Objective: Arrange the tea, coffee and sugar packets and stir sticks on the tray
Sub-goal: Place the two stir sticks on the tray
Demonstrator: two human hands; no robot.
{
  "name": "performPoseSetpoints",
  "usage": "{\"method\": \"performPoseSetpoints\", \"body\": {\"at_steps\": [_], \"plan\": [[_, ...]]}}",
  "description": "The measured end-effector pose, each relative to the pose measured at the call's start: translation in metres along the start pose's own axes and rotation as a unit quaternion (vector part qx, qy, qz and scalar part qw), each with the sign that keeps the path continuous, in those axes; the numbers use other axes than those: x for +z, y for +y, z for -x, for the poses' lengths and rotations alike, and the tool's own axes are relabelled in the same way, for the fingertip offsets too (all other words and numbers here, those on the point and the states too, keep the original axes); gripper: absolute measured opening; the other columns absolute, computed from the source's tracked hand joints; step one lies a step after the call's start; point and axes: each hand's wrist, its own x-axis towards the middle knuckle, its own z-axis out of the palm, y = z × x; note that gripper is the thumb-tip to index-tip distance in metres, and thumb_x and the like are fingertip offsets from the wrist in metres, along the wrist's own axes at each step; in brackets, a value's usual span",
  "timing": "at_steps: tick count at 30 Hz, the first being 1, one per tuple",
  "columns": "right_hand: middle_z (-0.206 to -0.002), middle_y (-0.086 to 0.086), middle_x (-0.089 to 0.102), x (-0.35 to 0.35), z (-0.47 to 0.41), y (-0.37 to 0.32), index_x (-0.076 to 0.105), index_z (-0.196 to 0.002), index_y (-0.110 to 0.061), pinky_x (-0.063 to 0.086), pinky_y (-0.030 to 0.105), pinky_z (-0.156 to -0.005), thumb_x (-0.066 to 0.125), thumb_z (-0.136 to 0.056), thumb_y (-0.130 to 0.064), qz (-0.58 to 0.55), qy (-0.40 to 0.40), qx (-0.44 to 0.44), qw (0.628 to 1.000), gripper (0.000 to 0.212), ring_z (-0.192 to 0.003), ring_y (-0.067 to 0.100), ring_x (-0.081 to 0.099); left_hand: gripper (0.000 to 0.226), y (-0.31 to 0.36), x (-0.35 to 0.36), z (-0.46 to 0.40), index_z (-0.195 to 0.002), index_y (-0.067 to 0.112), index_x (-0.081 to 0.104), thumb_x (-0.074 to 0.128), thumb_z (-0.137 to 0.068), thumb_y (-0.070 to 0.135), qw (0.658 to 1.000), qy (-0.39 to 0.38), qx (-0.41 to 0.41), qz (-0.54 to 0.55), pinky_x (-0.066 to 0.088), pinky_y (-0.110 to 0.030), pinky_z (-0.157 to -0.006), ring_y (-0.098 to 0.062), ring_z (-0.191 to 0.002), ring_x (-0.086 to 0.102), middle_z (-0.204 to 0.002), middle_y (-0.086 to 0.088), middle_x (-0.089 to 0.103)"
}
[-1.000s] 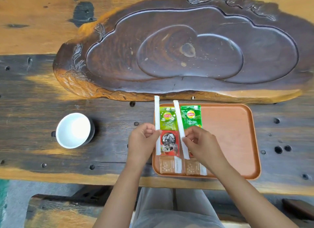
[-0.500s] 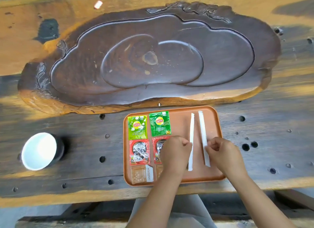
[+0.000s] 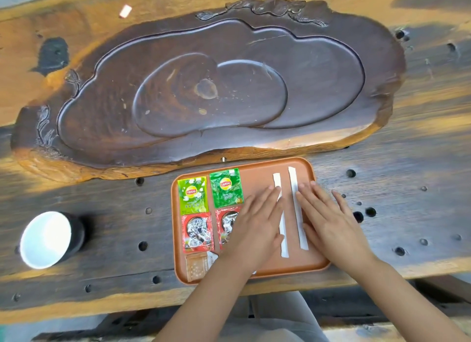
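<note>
An orange tray [image 3: 257,171] lies at the table's near edge. On its left side sit two green Lipton tea packets [image 3: 192,194] [image 3: 226,187], two red Nescafe coffee packets [image 3: 197,232] [image 3: 226,227] and a brown sugar packet [image 3: 196,266]. Two white paper-wrapped stir sticks [image 3: 283,236] [image 3: 298,214] lie side by side on the right half. My left hand [image 3: 254,227] rests flat with fingers extended along the left stick, covering part of the second coffee packet. My right hand [image 3: 328,219] lies flat beside the right stick, fingers spread over the tray's right rim.
A large carved dark wooden tea board [image 3: 204,87] fills the table behind the tray. A white-lined cup [image 3: 47,239] stands at the left. The wooden table [image 3: 407,201] has several round holes. A small white scrap [image 3: 125,11] lies at the far side.
Both hands carried the two stir sticks from the tray's left side to its right half, laid them down, and have opened flat beside them. The camera view shifted.
</note>
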Motion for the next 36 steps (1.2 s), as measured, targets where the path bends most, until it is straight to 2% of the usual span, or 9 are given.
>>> {"method": "performPoseSetpoints", "body": {"at_steps": [3,4,6,12,24,31,34,36], "plan": [[-0.150,0.001,0.031,0.004,0.000,0.009,0.032,-0.142,-0.014,0.005,0.039,-0.114,0.034,-0.088,-0.034,0.028,-0.053,-0.035,0.998,0.058,-0.142,0.013,0.011,0.083,0.002,0.005,-0.001,-0.146,0.012,0.019,0.062,-0.081,0.038,0.997,-0.075,0.024,0.019,-0.003,-0.040,-0.113,-0.019,-0.144,0.002,-0.157,-0.006,0.010],[-0.150,0.000,0.031,0.005,0.000,0.011,0.031,-0.142,-0.014,0.004,0.039,-0.114,0.033,-0.088,-0.036,0.034,-0.065,-0.043,0.996,0.058,-0.142,0.014,0.011,0.083,0.002,0.006,-0.001,-0.148,0.013,0.010,0.057,-0.084,0.039,0.995,-0.091,0.024,0.018,-0.008,-0.038,-0.113,-0.018,-0.144,-0.007,-0.158,-0.005,0.000],[-0.150,-0.001,0.029,0.005,0.000,0.013,0.031,-0.142,-0.015,0.003,0.039,-0.114,0.033,-0.089,-0.039,0.042,-0.076,-0.050,0.995,0.059,-0.142,0.012,0.007,0.083,0.001,0.007,0.001,-0.148,0.013,0.005,0.054,-0.086,0.041,0.995,-0.095,0.021,0.010,-0.010,-0.036,-0.114,-0.017,-0.143,-0.013,-0.158,-0.004,-0.007],[-0.150,-0.002,0.026,0.008,0.000,0.010,0.031,-0.142,-0.015,0.005,0.040,-0.114,0.033,-0.088,-0.039,0.029,-0.075,-0.068,0.994,0.059,-0.142,0.010,0.002,0.083,-0.001,0.008,0.005,-0.148,0.012,0.004,0.053,-0.087,0.041,0.996,-0.089,0.008,0.022,-0.013,-0.033,-0.111,-0.017,-0.143,-0.013,-0.158,-0.005,-0.008],[-0.150,-0.003,0.027,0.008,-0.001,0.007,0.032,-0.142,-0.017,0.003,0.040,-0.113,0.030,-0.087,-0.039,0.030,-0.093,-0.081,0.992,0.060,-0.140,0.011,0.010,0.084,-0.009,0.006,0.014,-0.148,0.011,0.007,0.056,-0.084,0.038,0.997,-0.071,-0.010,0.034,-0.016,-0.033,-0.108,-0.015,-0.142,-0.014,-0.158,-0.005,-0.005],[-0.150,-0.002,0.026,0.006,-0.001,0.006,0.033,-0.141,-0.015,0.000,0.038,-0.113,0.052,-0.084,-0.034,0.021,-0.092,-0.085,0.992,0.064,-0.140,0.011,0.009,0.084,-0.008,0.009,0.015,-0.148,0.011,0.010,0.056,-0.083,0.038,0.997,-0.065,-0.012,0.038,-0.009,-0.036,-0.113,-0.017,-0.143,-0.012,-0.158,-0.005,-0.004],[-0.150,-0.002,0.025,0.006,-0.002,0.006,0.032,-0.142,-0.016,-0.003,0.038,-0.113,0.046,-0.086,-0.036,0.027,-0.085,-0.086,0.992,0.061,-0.142,0.011,0.003,0.084,-0.009,0.011,0.015,-0.148,0.012,0.011,0.056,-0.083,0.039,0.997,-0.069,-0.018,0.036,-0.008,-0.037,-0.113,-0.015,-0.143,-0.013,-0.158,-0.004,-0.005],[-0.151,-0.002,0.028,0.005,-0.001,0.006,0.032,-0.142,-0.016,0.000,0.040,-0.114,0.037,-0.089,-0.040,0.025,-0.068,-0.083,0.994,0.058,-0.142,0.012,0.006,0.082,-0.009,0.011,0.016,-0.146,0.012,0.018,0.057,-0.080,0.041,0.998,-0.052,-0.016,0.040,-0.008,-0.038,-0.113,-0.017,-0.144,-0.006,-0.158,-0.006,0.004]]}}
